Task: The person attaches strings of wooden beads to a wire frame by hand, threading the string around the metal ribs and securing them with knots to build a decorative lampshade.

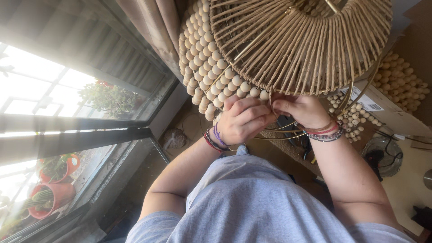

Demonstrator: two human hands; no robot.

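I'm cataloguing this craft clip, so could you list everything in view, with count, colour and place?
Woven shade: one, tan cord on a gold wire frame, top centre, above the hands.
Wooden beads: many, pale, in rows on the shade's left side; more hang at right.
Cardboard box: one, brown, right, behind the shade.
Plant pots: two, red-orange, outside the window, lower left.
Window frame: one, dark, left.
Curtain: one, beige, top, left of the shade.
Grey shirt: one, bottom centre.
Left hand: fingers curled at the shade's lower rim, bracelets on the wrist.
Right hand: pinching at the same rim, bracelets on the wrist.
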